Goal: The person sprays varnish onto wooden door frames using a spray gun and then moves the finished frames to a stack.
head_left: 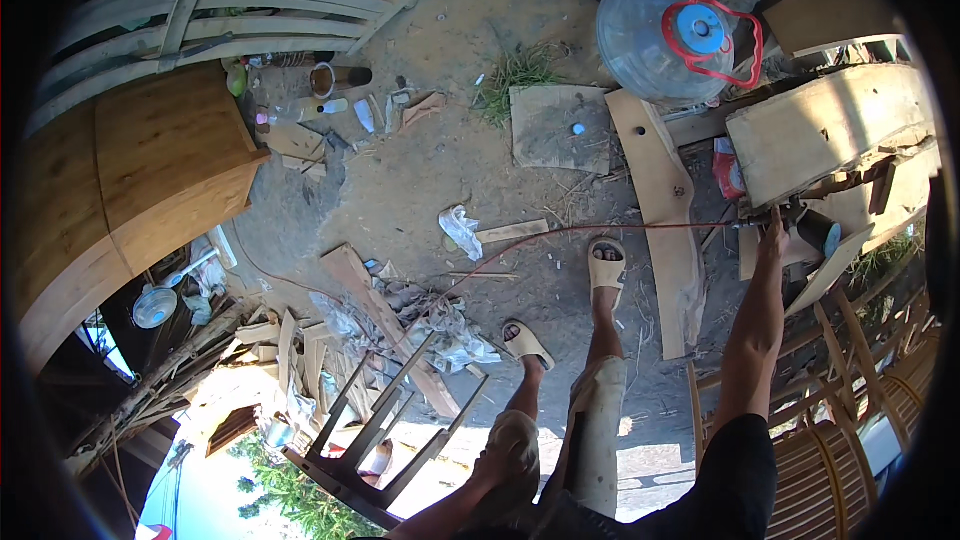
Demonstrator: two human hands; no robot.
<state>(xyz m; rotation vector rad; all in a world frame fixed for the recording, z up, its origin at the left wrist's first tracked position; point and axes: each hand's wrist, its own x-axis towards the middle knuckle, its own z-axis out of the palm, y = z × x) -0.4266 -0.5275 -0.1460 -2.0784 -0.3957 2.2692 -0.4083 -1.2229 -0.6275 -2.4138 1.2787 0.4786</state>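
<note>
My right hand [774, 230], at the end of an outstretched arm, is closed round a hose-fed tool [792, 212] that looks like a spray gun. A dark cup-shaped part [818, 232] sticks out on its right side. A thin red hose [600, 227] joins the tool on its left and trails across the ground. Just beyond the tool lies a thick pale wooden board [825, 130], its lower edge close to my fingers. My left hand [490, 468] rests on my left knee, holding nothing, its fingers laid over the trouser cloth.
A large clear water jug [650, 35] with red handle stands at the far right. A long plank [655, 210] lies beside my right sandal [606, 265]. At left are a wooden cabinet [150, 160] and scrap wood [290, 340]; an upturned stool [375, 440] is near, slatted chairs [830, 440] at right.
</note>
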